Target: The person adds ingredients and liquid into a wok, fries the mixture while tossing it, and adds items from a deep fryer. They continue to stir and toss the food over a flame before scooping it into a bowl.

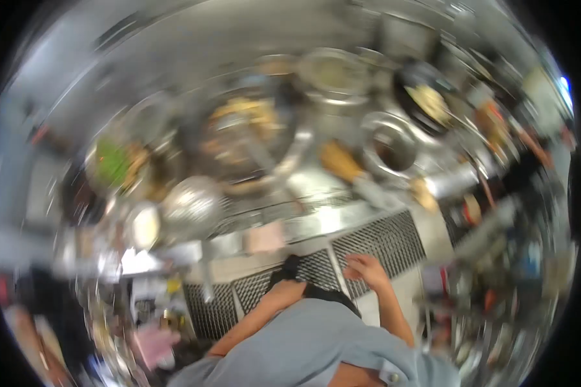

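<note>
The view is smeared by motion. My left hand [290,291] is low in front of my waist, against dark cloth; its fingers are mostly hidden. My right hand [366,269] hangs in the air above the perforated floor mat [381,242], fingers loosely apart, with nothing seen in it. Beyond both hands is the metal cooking counter. On it a large wok [297,151] holds yellowish food [255,113], with a ladle-like tool [258,155] lying across it. A pink cloth [265,238] lies at the counter's front edge, nearest my left hand.
A perforated strainer [190,203], a white bowl [144,226] and green vegetables [112,161] are at the left. Rightward are a brush-like yellow-brown thing [339,161], a metal pot [368,158] and a dark wok [410,106] with pale food. Another person's arm [534,147] shows far right.
</note>
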A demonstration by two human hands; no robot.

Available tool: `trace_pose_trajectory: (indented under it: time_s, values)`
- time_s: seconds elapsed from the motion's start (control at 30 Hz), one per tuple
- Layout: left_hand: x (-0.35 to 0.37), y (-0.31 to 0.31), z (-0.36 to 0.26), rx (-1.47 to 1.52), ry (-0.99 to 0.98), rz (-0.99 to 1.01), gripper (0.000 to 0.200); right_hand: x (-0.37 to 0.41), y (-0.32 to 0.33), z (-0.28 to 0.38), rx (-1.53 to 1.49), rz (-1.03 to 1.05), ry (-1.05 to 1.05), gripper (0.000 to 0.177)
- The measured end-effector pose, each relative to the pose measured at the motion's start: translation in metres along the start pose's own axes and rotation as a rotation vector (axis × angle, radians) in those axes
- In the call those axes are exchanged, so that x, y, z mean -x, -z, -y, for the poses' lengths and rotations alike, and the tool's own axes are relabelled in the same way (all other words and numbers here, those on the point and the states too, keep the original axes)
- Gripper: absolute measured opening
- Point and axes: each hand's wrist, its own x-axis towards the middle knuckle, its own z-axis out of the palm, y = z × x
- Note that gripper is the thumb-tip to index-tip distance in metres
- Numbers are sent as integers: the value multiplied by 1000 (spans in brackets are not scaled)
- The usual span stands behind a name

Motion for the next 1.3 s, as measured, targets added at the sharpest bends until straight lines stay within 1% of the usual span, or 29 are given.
trace_pose_trajectory:
  time_s: [0.03, 0.07, 0.1, 0.13, 0.2, 0.23, 0.27, 0.33, 0.37, 0.4, 0.47, 0.53, 0.6, 0.67, 0.77, 0.8, 0.87, 0.9, 0.97, 1.0, 1.03, 1.07, 1.1, 1.13, 1.17, 1.2, 1.23, 1.27, 1.3]
  values:
    - [-37, 17, -28, -35, -180, 0, 35, -2, 13, 8, 58, -19, 12, 31]
    - [-61, 27, -55, 96, -421, -148, 34, -10, 35, 7, 168, -3, 61, 30]
    - [-72, 61, -97, 311, -448, 85, 33, 2, 46, 33, 408, -67, 249, 29]
    - [-70, 95, -131, 510, -419, 307, 32, 9, 62, 47, 422, -120, 256, 29]
    - [-98, 125, -175, 508, -478, 438, 33, 13, 107, 68, 441, -178, 281, 28]
    - [-113, 131, -191, 519, -494, 488, 34, 17, 129, 74, 349, -279, 319, 27]
    - [-133, 132, -201, 560, -499, 475, 32, 16, 159, 73, 355, -363, 330, 27]
    - [-173, 125, -224, 651, -500, 441, 30, 10, 236, 60, 412, -422, 492, 29]
    - [-188, 122, -241, 593, -422, 370, 29, 16, 273, 67, 339, -407, 468, 29]
    - [-211, 111, -256, 637, -398, 304, 28, 4, 319, 54, 62, -380, 431, 33]
    - [-248, 79, -267, 721, -327, 186, 27, -4, 408, 55, 8, -440, 462, 44]
    - [-277, 47, -290, 805, -143, 64, 25, -2, 475, 89, -227, -429, 432, 55]
    - [-313, 14, -302, 858, -24, -6, 24, -16, 543, 127, -292, -380, 469, 64]
    - [-332, 6, -333, 818, -73, -93, 22, -60, 616, 155, -372, -391, 490, 70]
    - [-377, 23, -367, 748, -119, -264, 23, -113, 681, 212, -541, -444, 543, 75]
    - [-389, 32, -371, 688, -110, -310, 24, -130, 691, 228, -612, -445, 560, 76]
    - [-433, 13, -332, 598, 175, -702, 36, -158, 700, 268, -608, -183, 700, 57]
    - [-429, -5, -326, 697, 240, -818, 41, -163, 688, 275, -488, -210, 726, 48]
    - [-465, 13, -328, 857, 237, -1061, 53, -166, 673, 338, -236, -306, 902, 28]
    - [-501, 1, -297, 752, 284, -1227, 58, -160, 663, 361, -79, -267, 1003, 19]
    - [-512, -16, -282, 671, 357, -1316, 62, -153, 647, 369, 78, -231, 1084, 12]
    - [-522, -32, -269, 591, 438, -1400, 66, -147, 634, 378, 126, -116, 1170, 13]
    - [-523, -25, -277, 544, 531, -1433, 68, -147, 620, 397, 181, 15, 1264, 14]
    - [-507, -16, -295, 576, 505, -1322, 68, -139, 608, 411, 164, 140, 1222, 18]
    - [-495, -6, -311, 611, 482, -1225, 69, -138, 599, 421, 166, 177, 1137, 18]
    - [-504, -11, -306, 692, 471, -1195, 67, -143, 590, 437, 173, 221, 1065, 18]
    - [-506, -28, -294, 763, 473, -1152, 65, -160, 582, 447, 189, 126, 1046, 17]
    - [-499, -13, -313, 832, 470, -1112, 63, -179, 575, 463, 203, 32, 1032, 17]
    - [-491, -2, -336, 933, 429, -1107, 59, -195, 569, 483, 163, -23, 1122, 14]
